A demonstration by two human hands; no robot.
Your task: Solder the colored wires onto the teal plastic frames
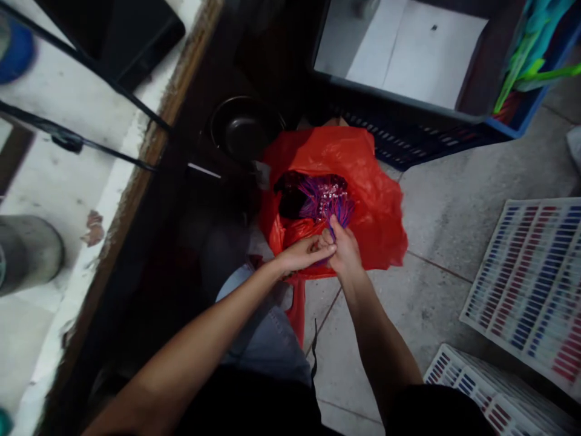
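A red plastic bag lies open in front of me, with purple and blue strands and clear, shiny pieces at its mouth. Over the bag's near edge, my right hand is closed on some of the purple strands, thumb on top. My left hand meets it from the left, its fingers pinched together against the right hand's fingers. Purple strands show just beneath both hands; what the left fingertips hold is too small to make out.
At the left stands a worn white table with cables and a dark device. A black bowl sits behind the bag. Blue crate stands at the back right, white crates at the right. My knee is below the bag.
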